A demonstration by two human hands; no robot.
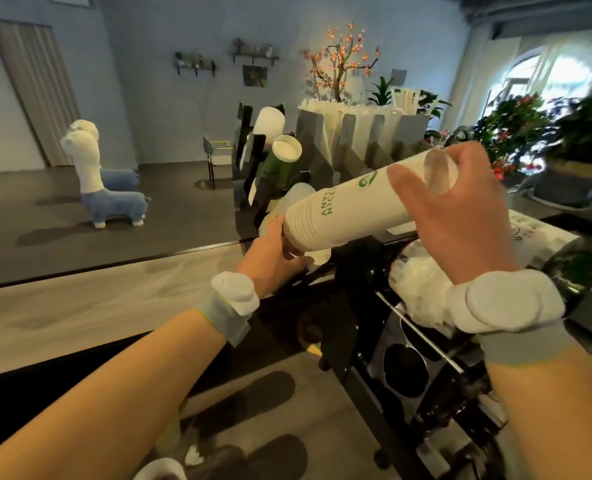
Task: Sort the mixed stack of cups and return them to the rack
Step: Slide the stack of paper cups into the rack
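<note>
A long stack of white paper cups (pixel 346 211) with green lettering lies almost level in the air over the counter. My left hand (pixel 273 252) grips its wide rim end at the lower left. My right hand (pixel 460 206) is curled round the narrow end, where a clear plastic cup (pixel 439 169) shows between my fingers. Behind stands the black cup rack (pixel 249 150) holding a green cup stack (pixel 282 164) and a white stack (pixel 268 121).
A grey slotted holder (pixel 356 140) with lids and straws stands behind the stack. Below my right wrist is a black machine with round openings (pixel 405 368) and crumpled clear plastic (pixel 419 285). The wooden counter (pixel 97 299) stretches left. Potted plants (pixel 516 126) fill the right.
</note>
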